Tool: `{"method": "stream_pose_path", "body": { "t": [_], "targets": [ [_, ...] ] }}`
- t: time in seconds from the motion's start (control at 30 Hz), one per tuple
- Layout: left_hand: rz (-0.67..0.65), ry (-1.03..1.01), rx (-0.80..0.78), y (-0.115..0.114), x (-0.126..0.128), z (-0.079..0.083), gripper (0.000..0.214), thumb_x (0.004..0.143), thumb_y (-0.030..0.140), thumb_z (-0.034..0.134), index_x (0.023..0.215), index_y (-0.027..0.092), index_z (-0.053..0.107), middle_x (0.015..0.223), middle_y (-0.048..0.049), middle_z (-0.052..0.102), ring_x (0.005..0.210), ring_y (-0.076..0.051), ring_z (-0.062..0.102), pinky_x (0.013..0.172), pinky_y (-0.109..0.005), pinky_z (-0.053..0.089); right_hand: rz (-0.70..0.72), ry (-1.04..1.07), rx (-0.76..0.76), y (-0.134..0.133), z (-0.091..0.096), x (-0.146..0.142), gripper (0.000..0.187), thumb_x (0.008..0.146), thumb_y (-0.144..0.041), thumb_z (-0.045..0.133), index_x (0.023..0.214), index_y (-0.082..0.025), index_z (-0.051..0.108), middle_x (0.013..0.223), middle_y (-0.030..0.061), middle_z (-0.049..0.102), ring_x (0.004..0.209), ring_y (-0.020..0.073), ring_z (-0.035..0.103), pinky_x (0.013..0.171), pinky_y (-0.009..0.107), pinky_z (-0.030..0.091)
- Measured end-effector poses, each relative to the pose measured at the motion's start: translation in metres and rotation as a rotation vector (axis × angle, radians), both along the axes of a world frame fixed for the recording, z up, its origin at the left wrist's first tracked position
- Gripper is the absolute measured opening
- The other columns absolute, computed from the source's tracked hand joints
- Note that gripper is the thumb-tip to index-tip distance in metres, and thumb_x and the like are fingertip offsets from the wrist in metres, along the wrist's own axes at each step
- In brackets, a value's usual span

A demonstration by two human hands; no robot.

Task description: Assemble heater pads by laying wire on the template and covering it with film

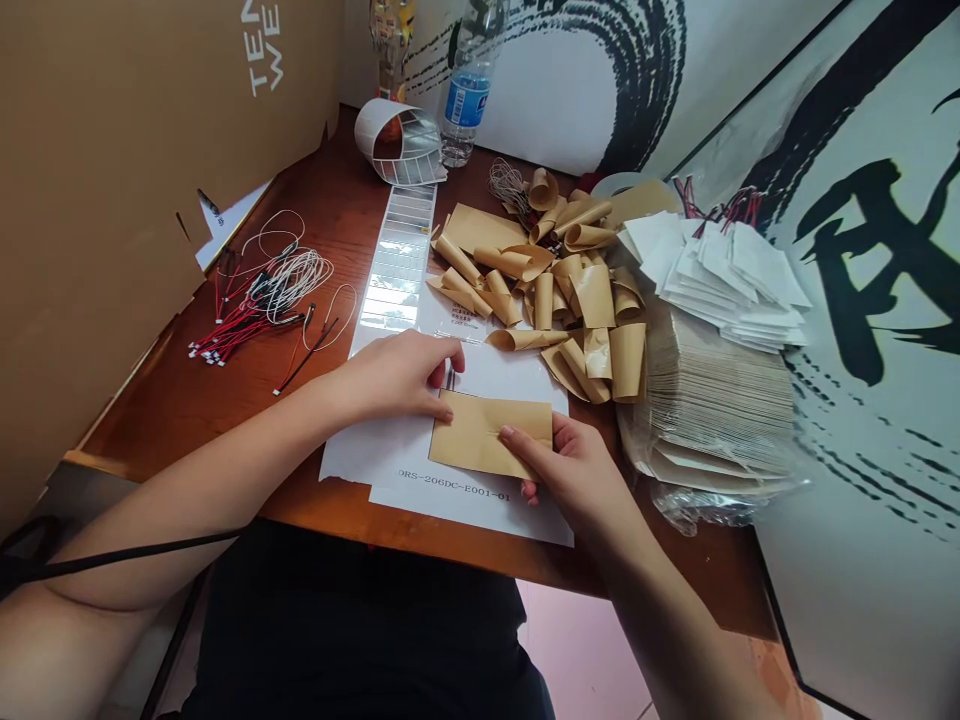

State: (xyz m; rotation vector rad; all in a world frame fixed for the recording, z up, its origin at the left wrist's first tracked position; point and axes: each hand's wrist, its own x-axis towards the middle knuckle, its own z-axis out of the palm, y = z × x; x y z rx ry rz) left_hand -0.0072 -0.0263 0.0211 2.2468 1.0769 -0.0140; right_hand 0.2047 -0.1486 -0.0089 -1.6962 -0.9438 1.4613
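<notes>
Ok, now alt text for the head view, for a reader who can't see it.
The right hand holds a flat kraft paper piece on white printed sheets at a wooden desk, with the left hand at its edge. Curled kraft paper pieces heap beside it, near a bagged stack of flat ones and red-and-black wire leads.

Reddish-brown wooden desk (176,415) in a walled-in corner

Tan cardboard partition (127,220) with white lettering along the left edge; white panels with bold black brush strokes (877,270) beyond the far and right edges; pale pink floor (577,650) below the near edge.
</notes>
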Motion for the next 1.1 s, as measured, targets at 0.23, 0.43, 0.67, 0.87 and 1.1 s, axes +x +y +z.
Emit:
{"method": "stream_pose_path", "body": {
  "t": [0.23,0.43,0.67,0.87,1.1],
  "targets": [
    [-0.003,-0.008,-0.002,0.0004,-0.0015,-0.0008,0.042,0.072,0.038,0.083,0.108,0.024,0.066,0.092,0.0010,0.071,0.083,-0.018,0.062,0.064,-0.028,0.034,-0.007,-0.015,0.000,0.0003,0.0031,-0.0025,0.050,0.072,-0.055,0.083,0.099,-0.015,0.069,0.075,0.0017,0.071,0.038,0.0069,0.045,0.037,0.024,0.039],
    [-0.005,-0.013,0.000,0.0001,-0.0012,-0.0004,0.041,0.073,0.038,0.082,0.108,0.023,0.067,0.092,0.0006,0.071,0.082,-0.018,0.062,0.064,-0.027,0.035,-0.012,-0.017,0.005,0.0002,0.0039,-0.0026,0.050,0.071,-0.056,0.083,0.097,-0.015,0.070,0.075,0.0027,0.072,0.038,0.0069,0.045,0.036,0.024,0.038],
    [-0.004,-0.024,-0.006,0.0004,-0.0015,-0.0014,0.041,0.073,0.038,0.083,0.108,0.024,0.067,0.090,0.0015,0.071,0.081,-0.018,0.062,0.065,-0.027,0.036,-0.028,-0.050,0.016,-0.0019,0.0044,-0.0036,0.048,0.071,-0.057,0.082,0.094,-0.016,0.069,0.073,0.0020,0.071,0.038,0.0074,0.044,0.038,0.025,0.038],
    [-0.009,-0.031,-0.031,0.0020,-0.0030,-0.0024,0.044,0.072,0.040,0.083,0.110,0.024,0.067,0.090,0.0017,0.071,0.080,-0.017,0.061,0.064,-0.027,0.035,-0.032,-0.059,0.026,-0.0036,0.0066,-0.0035,0.049,0.070,-0.059,0.082,0.093,-0.017,0.069,0.074,0.0022,0.072,0.038,0.0070,0.043,0.040,0.025,0.038],
    [-0.026,0.007,-0.026,0.0026,-0.0048,-0.0003,0.054,0.071,0.047,0.084,0.118,0.025,0.067,0.098,-0.0011,0.072,0.086,-0.020,0.063,0.065,-0.027,0.035,-0.060,-0.036,0.027,-0.0050,0.0067,-0.0013,0.052,0.069,-0.059,0.084,0.096,-0.018,0.069,0.083,0.0047,0.076,0.039,0.0063,0.043,0.038,0.025,0.036]
  ]
}}
